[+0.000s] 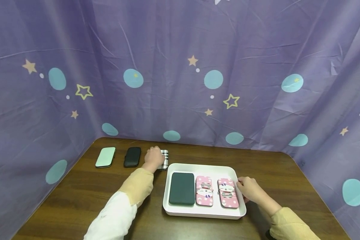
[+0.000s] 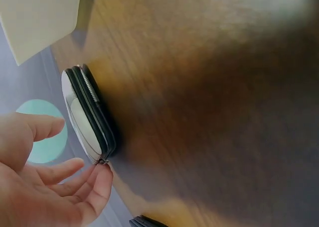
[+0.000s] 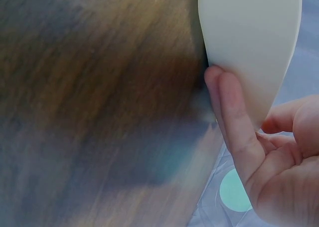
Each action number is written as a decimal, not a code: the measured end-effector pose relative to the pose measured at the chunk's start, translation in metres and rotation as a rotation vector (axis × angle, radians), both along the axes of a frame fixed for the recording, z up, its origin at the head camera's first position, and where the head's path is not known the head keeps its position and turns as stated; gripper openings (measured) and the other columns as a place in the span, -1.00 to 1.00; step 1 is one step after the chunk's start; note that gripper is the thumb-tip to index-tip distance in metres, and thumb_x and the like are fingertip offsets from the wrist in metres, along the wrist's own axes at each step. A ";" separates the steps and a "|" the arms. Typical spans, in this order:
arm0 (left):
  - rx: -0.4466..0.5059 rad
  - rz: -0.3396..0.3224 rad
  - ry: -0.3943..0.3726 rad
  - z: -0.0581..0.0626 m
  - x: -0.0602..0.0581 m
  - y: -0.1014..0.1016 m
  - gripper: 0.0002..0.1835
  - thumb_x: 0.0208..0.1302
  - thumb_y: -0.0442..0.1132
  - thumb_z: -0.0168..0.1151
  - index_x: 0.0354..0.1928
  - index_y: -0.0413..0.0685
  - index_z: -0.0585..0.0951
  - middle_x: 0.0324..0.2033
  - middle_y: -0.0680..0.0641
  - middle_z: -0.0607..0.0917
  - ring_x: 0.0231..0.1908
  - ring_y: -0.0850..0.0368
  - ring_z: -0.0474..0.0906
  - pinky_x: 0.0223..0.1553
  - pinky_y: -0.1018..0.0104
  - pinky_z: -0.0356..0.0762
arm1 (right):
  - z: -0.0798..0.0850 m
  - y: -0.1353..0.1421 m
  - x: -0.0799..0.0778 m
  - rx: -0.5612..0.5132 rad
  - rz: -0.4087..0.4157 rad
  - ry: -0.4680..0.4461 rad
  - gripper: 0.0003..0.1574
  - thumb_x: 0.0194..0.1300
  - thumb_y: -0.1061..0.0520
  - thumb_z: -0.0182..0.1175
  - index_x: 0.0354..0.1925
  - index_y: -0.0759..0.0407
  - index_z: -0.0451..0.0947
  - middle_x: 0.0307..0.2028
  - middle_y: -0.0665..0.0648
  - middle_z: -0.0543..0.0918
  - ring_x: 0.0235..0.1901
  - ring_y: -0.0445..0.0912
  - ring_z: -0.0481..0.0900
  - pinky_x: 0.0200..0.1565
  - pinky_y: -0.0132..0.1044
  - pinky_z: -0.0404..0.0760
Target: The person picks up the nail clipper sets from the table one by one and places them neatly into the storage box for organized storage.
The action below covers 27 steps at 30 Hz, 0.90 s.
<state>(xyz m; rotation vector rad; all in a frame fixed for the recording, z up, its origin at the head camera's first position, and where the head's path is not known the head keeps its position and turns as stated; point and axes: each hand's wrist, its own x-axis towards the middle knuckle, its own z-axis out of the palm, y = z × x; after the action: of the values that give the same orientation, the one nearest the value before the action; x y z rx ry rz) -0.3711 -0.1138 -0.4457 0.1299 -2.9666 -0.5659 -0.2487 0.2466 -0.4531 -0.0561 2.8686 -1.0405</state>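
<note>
At the back of the table, my left hand (image 1: 154, 156) is at a small flat case with a black-and-white plaid cover (image 1: 165, 158), partly covering it. In the left wrist view the case (image 2: 85, 119) shows dark side edges and a pale face. Fingertips (image 2: 103, 173) touch its end, while the thumb stands apart from it. My right hand (image 1: 249, 190) holds the right side of a white tray (image 1: 204, 215). Two fingers lie along the tray's outer wall (image 3: 249, 37) in the right wrist view, with the thumb by its rim.
Inside the tray lie a dark green case (image 1: 182, 188) and two pink cat-patterned cases, one in the middle (image 1: 204, 190) and one at right (image 1: 228, 193). A black case (image 1: 132, 157) and a mint-green case (image 1: 105, 157) lie farther left on the wooden table (image 1: 78, 190). A purple curtain (image 1: 174, 100) hangs behind.
</note>
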 end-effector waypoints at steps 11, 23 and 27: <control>0.113 0.085 -0.089 0.000 -0.009 -0.008 -0.65 0.16 -0.19 0.18 -0.15 -0.37 0.61 -0.15 -0.36 0.64 -0.17 -0.23 0.59 -0.25 -0.01 0.58 | -0.003 0.002 -0.001 -0.038 -0.015 -0.027 -0.57 0.33 0.28 -0.03 0.04 0.60 0.39 -0.54 0.23 0.60 -0.72 -0.06 0.59 -0.70 -0.25 0.59; 0.185 0.116 -0.164 0.002 -0.007 -0.015 -0.55 0.16 -0.07 0.25 -0.12 -0.37 0.58 -0.13 -0.35 0.64 -0.14 -0.22 0.59 -0.17 0.02 0.58 | -0.002 0.002 -0.001 -0.019 -0.008 -0.021 -0.57 0.34 0.27 -0.04 0.05 0.59 0.39 -0.50 0.26 0.61 -0.71 -0.07 0.59 -0.70 -0.26 0.58; 0.208 0.145 -0.179 0.005 -0.006 -0.013 -0.50 0.16 -0.06 0.28 -0.06 -0.40 0.55 -0.12 -0.37 0.63 -0.13 -0.23 0.59 -0.14 0.02 0.58 | -0.002 0.002 -0.001 -0.023 -0.009 -0.021 -0.57 0.34 0.26 -0.04 0.05 0.59 0.40 -0.48 0.27 0.61 -0.71 -0.07 0.59 -0.70 -0.26 0.58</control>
<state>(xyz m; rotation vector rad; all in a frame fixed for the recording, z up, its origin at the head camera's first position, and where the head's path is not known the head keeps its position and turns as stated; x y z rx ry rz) -0.3775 -0.1270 -0.4411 0.4324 -3.0245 -0.8850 -0.2493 0.2490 -0.4547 -0.0332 2.8417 -1.0690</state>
